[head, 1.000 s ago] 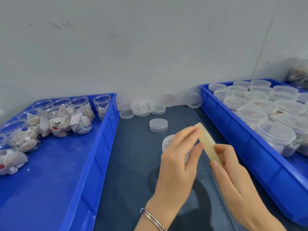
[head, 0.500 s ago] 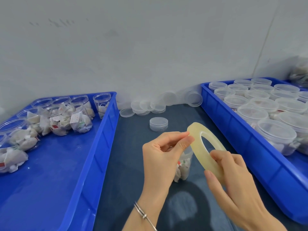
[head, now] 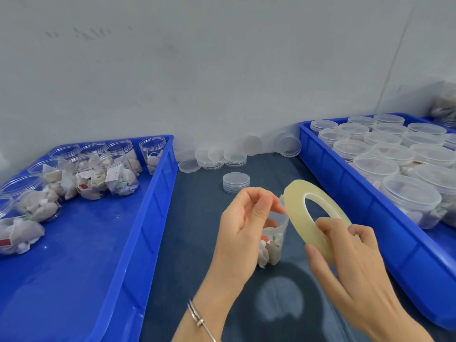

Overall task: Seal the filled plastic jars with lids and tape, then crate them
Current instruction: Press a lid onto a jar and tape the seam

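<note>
Dark blue-grey table (head: 197,243) runs down the middle, wall behind. Left blue crate (head: 103,243) holds open, unlidded jars (head: 118,178) stuffed with white sachets, clustered at its far end. Right blue crate (head: 345,198) is packed with lidded jars (head: 409,201), so a good share of the batch looks already done. Loose clear lids (head: 217,156) lie scattered along the wall, and a short lid stack (head: 236,181) sits just beyond the hands.

Step in hand, by my read: taping. One filled jar (head: 271,243) stands upright on the table between the two hands, lid on, sachets visible through the wall. Right hand (head: 350,262) grips the tape roll (head: 306,213), fingers curled round its lower rim, roll tilted up above and just right of the jar. Left hand (head: 246,218) hovers at the jar's top, thumb and fingertips pinched together next to the roll's edge; it looks like it is holding the free tape end, but the clear strip is too faint to confirm. Cannot tell if any tape touches the jar yet.

Next move probably calls for pressing the tape end onto the lid seam, keeping the strip taut, wrapping round the rim, tearing off, then setting the jar in the right crate.
</note>
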